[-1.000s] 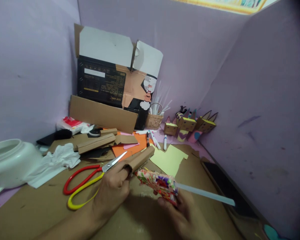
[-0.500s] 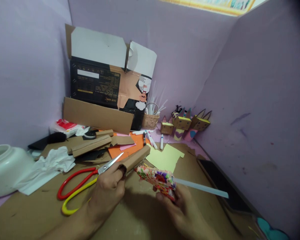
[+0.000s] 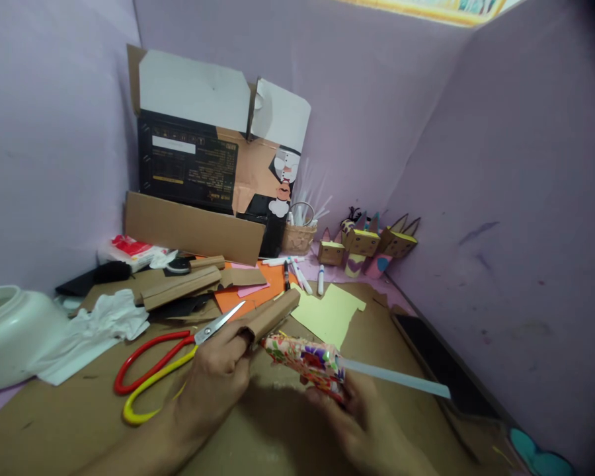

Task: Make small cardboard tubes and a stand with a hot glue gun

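My left hand [image 3: 218, 373] is closed on the near end of a folded cardboard tube [image 3: 272, 316], which points away toward the upper right. My right hand [image 3: 350, 413] grips a flower-patterned hot glue gun [image 3: 305, 360]. A translucent glue stick [image 3: 396, 377] juts from the gun's rear toward the right. The gun's nozzle is close to the underside of the tube near my left fingers; whether they touch I cannot tell. Scissors [image 3: 198, 338] with red and yellow handles lie beside my left hand, the blades pointing away.
Left are a white pot [image 3: 14, 337] and crumpled tissue [image 3: 109, 320]. Cardboard pieces [image 3: 181, 287], yellow paper [image 3: 330, 314] and markers [image 3: 320, 280] lie beyond the hands. An opened box [image 3: 193, 158], a basket [image 3: 299, 238] and cardboard animal figures [image 3: 361, 244] stand at the back.
The glue gun has shifted slightly left, its nozzle nearer to my left fingers and the tube. My left hand still holds the tube, which has barely moved.
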The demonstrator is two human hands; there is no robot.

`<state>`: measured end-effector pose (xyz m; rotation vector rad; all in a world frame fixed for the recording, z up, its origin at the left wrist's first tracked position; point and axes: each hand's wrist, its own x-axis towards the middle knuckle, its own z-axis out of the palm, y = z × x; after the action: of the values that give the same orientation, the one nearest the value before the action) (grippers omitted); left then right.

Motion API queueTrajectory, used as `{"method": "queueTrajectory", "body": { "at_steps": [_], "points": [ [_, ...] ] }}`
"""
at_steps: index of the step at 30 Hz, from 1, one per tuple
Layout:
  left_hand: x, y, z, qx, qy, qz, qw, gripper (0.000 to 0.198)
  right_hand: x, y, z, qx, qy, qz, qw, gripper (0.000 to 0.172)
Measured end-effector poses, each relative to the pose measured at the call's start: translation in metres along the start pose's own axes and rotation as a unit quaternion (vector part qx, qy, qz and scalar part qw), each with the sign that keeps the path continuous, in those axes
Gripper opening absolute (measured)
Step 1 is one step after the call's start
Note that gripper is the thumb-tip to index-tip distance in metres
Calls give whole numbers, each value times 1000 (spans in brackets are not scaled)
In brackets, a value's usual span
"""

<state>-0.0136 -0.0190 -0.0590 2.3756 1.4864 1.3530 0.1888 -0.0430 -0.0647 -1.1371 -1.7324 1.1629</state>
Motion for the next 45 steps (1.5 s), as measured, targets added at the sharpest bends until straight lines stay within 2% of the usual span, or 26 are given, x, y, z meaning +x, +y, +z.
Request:
{"method": "queueTrajectory", "body": {
  "at_steps": [8,17,24,35,39,42,45],
  "points": [
    [-1,1,1,13,-9,9,1000,26,-1,0,3,-7,40,0,999,35],
    [-1,0,0,3,-2,15,1000,25,1,3,0,-9,47,-20,999,32],
    [-3,-3,0,4,-26,-22,999,22,5,6,-3,-33,62,-27,997,24],
    [-5,-9,3,-2,-2,-2,1000,23,5,9,-6,-71,100,-3,992,19],
    [-3,-8,1,-11,6,-20,1000,25,11,4,-11,-27,103,1,994,23],
    [-1,-7,0,-16,6,-52,999,26,17,-1,-21,30,132,24,990,30],
    [-1,-6,-1,-19,0,-58,998,25,21,-3,-30,32,141,32,989,32]
  ]
}}
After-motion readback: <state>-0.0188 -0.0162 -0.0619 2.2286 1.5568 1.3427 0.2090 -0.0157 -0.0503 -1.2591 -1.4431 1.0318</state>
